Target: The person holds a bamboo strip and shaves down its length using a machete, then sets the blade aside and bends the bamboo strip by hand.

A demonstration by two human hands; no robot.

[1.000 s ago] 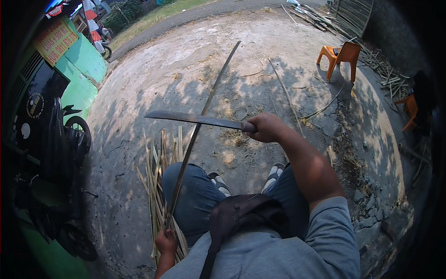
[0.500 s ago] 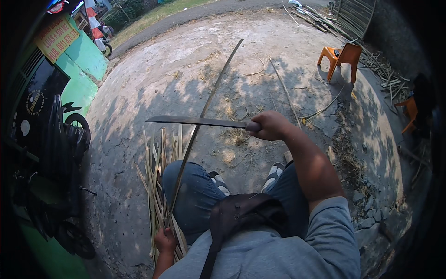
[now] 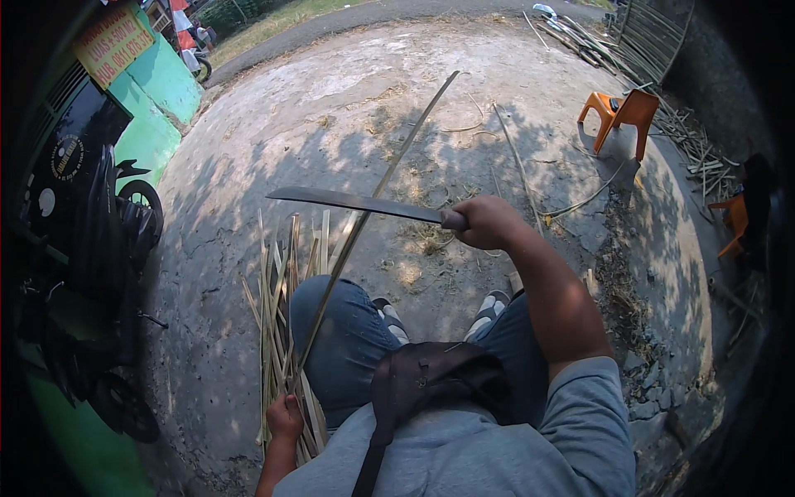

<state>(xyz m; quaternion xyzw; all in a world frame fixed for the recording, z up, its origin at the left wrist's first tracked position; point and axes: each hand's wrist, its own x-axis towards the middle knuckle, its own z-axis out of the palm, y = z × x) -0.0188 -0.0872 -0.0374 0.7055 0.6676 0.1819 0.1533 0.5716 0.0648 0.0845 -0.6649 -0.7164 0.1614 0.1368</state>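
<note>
A machete is gripped by its handle in my closed right hand, its long blade pointing left. The blade crosses a long bamboo strip near the strip's middle and appears to touch it. My left hand is closed around the strip's near end, low beside my left thigh. From there the strip slants up and away to the right, past my left knee. Beneath and beside my left hand lies a bundle of split bamboo strips on the ground.
An orange plastic chair stands at the far right, with a second orange chair nearer the edge. Bamboo poles lie behind. A dark motorbike is parked at left by a green wall. Loose strips lie ahead on the concrete.
The machete blade has tilted, its tip now higher. The strip's far end has swung a little right, and my left hand has shifted slightly left. The whole view has turned slightly.
</note>
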